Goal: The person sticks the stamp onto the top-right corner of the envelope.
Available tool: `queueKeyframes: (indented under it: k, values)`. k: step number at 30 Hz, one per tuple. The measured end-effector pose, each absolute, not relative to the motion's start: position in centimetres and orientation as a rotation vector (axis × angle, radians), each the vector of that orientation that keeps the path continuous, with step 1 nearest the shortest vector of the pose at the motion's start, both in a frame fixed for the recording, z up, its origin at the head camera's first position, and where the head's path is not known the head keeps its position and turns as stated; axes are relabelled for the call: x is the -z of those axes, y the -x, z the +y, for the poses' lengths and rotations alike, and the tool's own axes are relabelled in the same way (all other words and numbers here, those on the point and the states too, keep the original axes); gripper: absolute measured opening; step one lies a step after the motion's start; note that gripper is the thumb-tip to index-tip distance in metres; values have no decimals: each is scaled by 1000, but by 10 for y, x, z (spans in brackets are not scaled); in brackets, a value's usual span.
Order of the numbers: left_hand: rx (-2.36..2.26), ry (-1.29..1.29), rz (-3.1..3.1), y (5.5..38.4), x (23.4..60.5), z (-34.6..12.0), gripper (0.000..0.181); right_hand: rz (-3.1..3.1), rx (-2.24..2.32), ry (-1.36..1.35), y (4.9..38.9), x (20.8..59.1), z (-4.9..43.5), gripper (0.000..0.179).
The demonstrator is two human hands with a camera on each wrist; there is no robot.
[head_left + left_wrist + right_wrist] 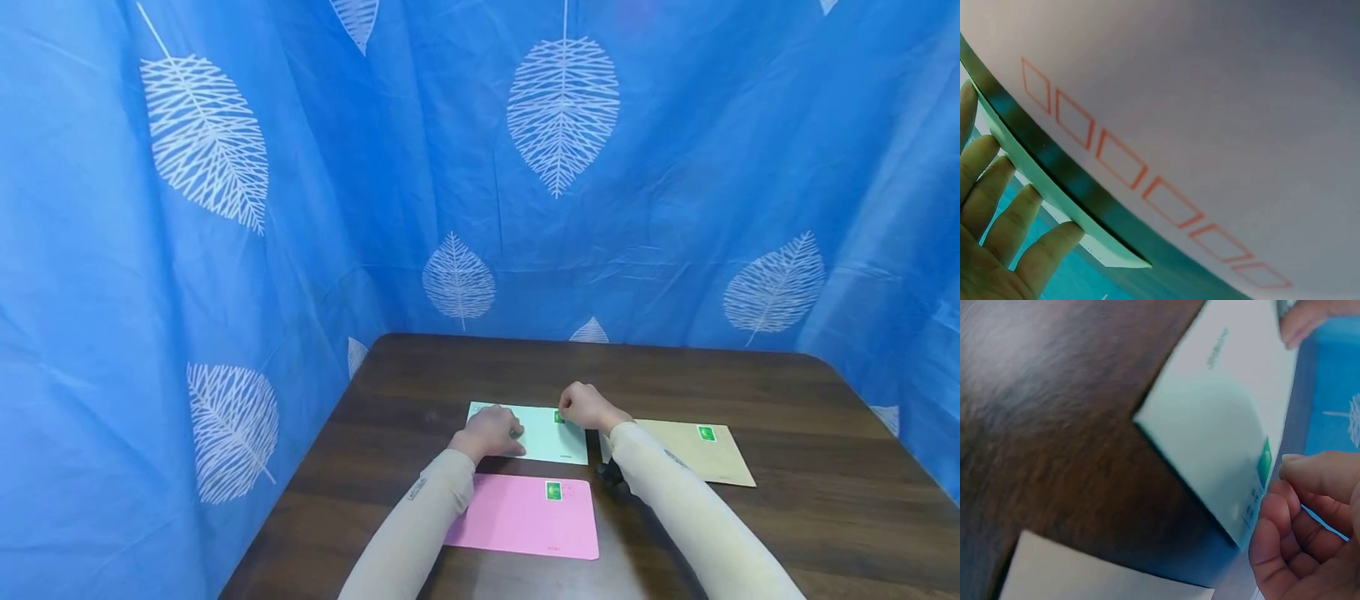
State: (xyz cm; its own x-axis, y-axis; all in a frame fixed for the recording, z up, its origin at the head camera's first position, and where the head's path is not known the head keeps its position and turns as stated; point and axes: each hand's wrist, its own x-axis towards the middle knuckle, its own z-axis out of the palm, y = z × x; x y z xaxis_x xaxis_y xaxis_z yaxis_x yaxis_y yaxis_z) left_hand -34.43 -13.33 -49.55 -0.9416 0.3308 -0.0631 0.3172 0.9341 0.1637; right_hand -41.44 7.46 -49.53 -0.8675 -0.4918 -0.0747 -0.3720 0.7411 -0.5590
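Note:
A mint-green envelope [547, 442] lies on the dark wooden table. My left hand [492, 431] rests on its left part, fingers spread; in the left wrist view the fingertips [1063, 234] touch the envelope's surface. At its upper right corner is a green postage stamp [558, 416]. There my right hand [588, 407] has its fingers curled, with thumb and forefinger together at the edge of the stamp [1265, 464]. The fingers partly hide the contact. Below lies a pink envelope [525, 517] with its own green stamp [553, 491], partly under my left sleeve.
A beige envelope [697, 450] with a green stamp [707, 433] lies to the right, partly behind my right forearm. A blue curtain [637, 208] with white leaf prints hangs behind the table [450, 367] and along its sides.

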Motion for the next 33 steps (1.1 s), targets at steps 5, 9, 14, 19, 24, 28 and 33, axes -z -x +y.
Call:
queueKeyframes:
  k: [5,9,14,19,24,28,33]
  values:
    - [-212,-479,2988,344,494,-132,37,2730,802,727,416,503,72,30]
    - [-199,-463,2980,343,493,-130,37,2749,785,742,415,509,72,38]
    - [-209,-450,2978,343,491,-130,37,2761,774,748,415,506,68,42]
    - [-232,-452,2974,344,492,-131,37,2749,740,724,414,503,65,35]
    - [-244,-464,2972,344,492,-132,37,2761,707,709,415,501,63,20]
    - [-236,-466,2975,344,492,-133,38,2779,687,698,418,500,63,12]
    - [-231,-465,2968,345,492,-133,39,2774,656,696,420,498,63,9]
